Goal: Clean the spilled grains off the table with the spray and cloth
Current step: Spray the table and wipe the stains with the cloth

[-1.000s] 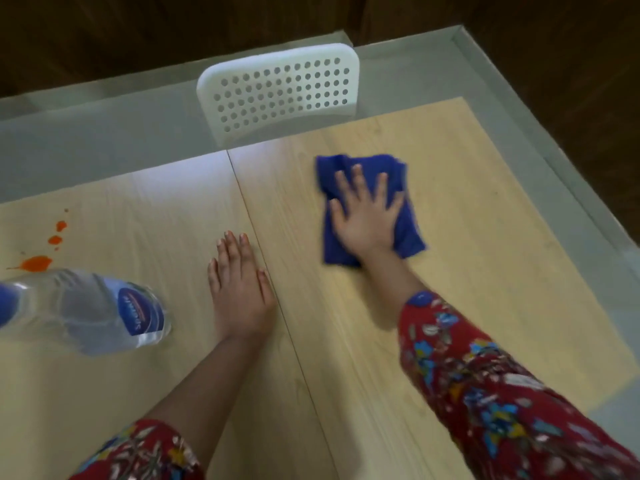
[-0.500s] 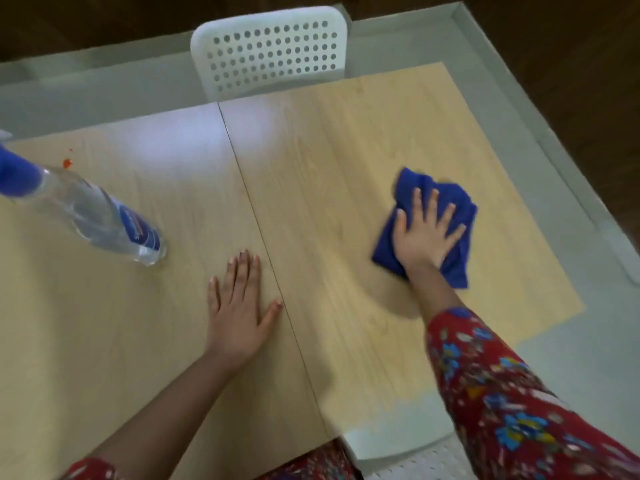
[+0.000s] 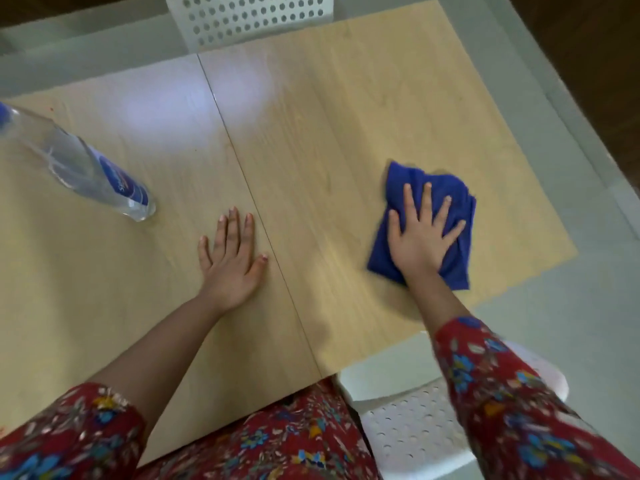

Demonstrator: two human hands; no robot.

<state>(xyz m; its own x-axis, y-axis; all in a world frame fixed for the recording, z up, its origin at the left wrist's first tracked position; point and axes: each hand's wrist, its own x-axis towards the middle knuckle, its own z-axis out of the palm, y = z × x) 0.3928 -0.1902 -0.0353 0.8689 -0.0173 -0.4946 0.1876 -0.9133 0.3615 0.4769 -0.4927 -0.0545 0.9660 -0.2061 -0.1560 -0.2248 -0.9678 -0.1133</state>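
Note:
A blue cloth (image 3: pixel 460 206) lies bunched on the right part of the light wooden table (image 3: pixel 311 133). My right hand (image 3: pixel 420 233) presses flat on the cloth, fingers spread. Near the table's middle seam, my left hand (image 3: pixel 232 258) rests flat on the bare wood with straight fingers. A clear spray bottle (image 3: pixel 79 168) with a blue label stands at the left; its top runs out of view. No grains show around the cloth or hands.
A white perforated chair back (image 3: pixel 249 15) stands at the table's far edge. Another white perforated chair (image 3: pixel 415 431) sits at the near right corner. Grey floor surrounds the table on the right. Faint orange specks (image 3: pixel 52 108) mark the far left.
My right hand has dragged the cloth from the far middle of the table rightward and nearer. The left hand has stayed flat near the seam. The view has tilted down, dropping the orange stains out of view.

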